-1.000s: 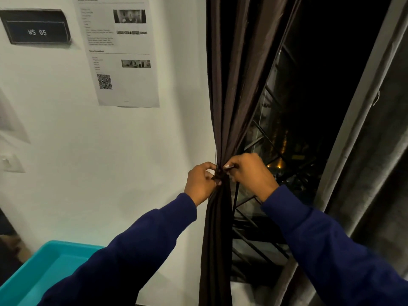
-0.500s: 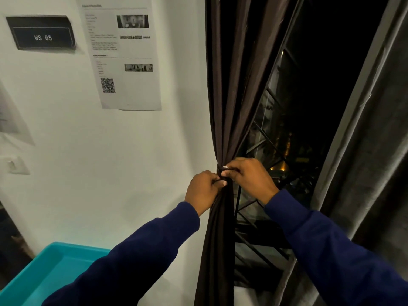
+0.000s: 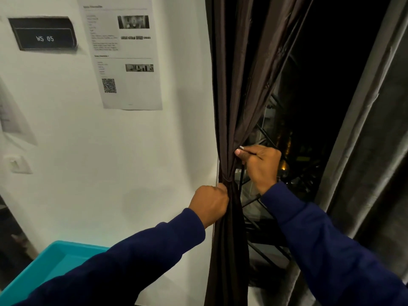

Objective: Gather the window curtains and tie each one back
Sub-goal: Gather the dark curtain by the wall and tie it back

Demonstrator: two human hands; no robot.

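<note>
- Nearest, a teal bin [image 3: 55,261] sits at the lower left, below the dark blue sleeves, well apart from the work.
- The left hand [image 3: 209,205] is clenched round the gathered dark curtain [image 3: 229,239] just under the cinched waist, where a thin tie [image 3: 227,179] circles the bundle.
- The right hand [image 3: 260,164] is higher and to the right, its fingers pinching a fold at the curtain's edge just above the tie; what looks like a loose strand of the tie hangs below it, though this is hard to tell.
- The curtain's long axis is vertical, against the white wall [image 3: 132,162], so the tie lies between the hands, nearer the left.
- Farther right hangs a grey curtain [image 3: 364,129], apparently still untied.
</note>
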